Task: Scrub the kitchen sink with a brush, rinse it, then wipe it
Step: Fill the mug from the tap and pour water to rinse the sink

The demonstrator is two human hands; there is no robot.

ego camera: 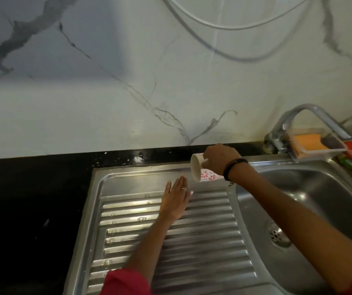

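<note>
The stainless steel sink (311, 188) sits in front of me, set into the black countertop (32, 188). Its bowl lies at the right end, shiny and bare, with a round perforated drain (279, 235) in its floor. Left of the bowl stretches the sink's ribbed draining board (202, 241), its ridges running sideways and glinting with wet patches.

One stainless steel sink (311, 188) with one ribbed drainboard (202, 241), one tap (311, 118), one flowered white mug (200, 170), one soap tray (317, 143), two hands, left hand (176, 201), right hand (220, 158)
</note>
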